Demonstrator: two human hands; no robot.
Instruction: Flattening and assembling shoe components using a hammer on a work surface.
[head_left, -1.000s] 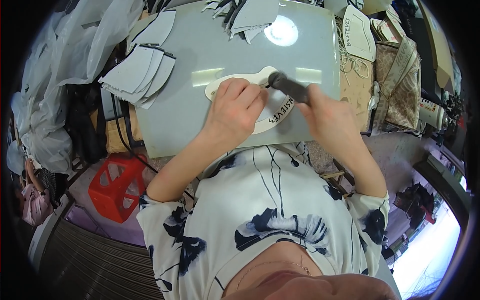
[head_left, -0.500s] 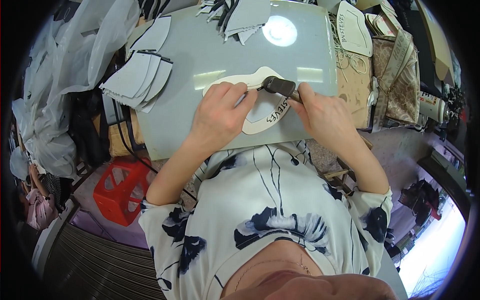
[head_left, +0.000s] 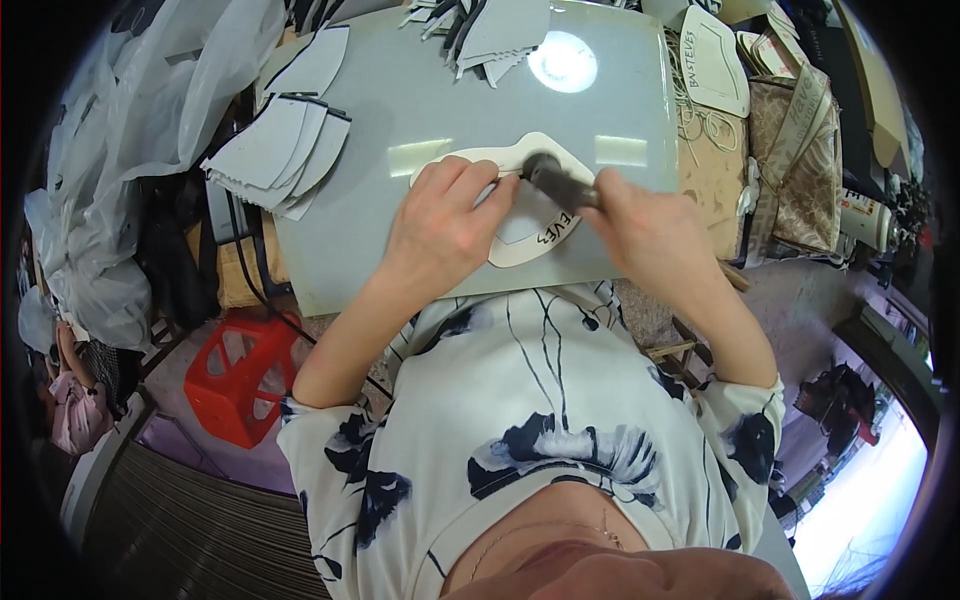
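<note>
My right hand (head_left: 652, 228) is wrapped round the handle of a hammer (head_left: 566, 186), whose dark head is blurred over the middle of the table. Under it lies a cream, curved flat pattern piece (head_left: 518, 252) with dark lettering on its rim. My left hand (head_left: 440, 228) rests on the left part of that piece, fingers bent and pinched together. A thin dark edge shows at its fingertips, close by the hammer head; what the fingers hold is mostly hidden beneath them.
Dark-edged white cut pieces lie stacked on the grey-green table (head_left: 400, 270) at the left (head_left: 270, 150) and far side (head_left: 500, 40). A cream lettered template (head_left: 712, 60) and cord are at the right. A red stool (head_left: 235, 385) stands at lower left.
The hammer head has swung slightly and is now blurred, its handle end tilted nearer me. My left hand keeps nearly the same place on the pattern piece.
</note>
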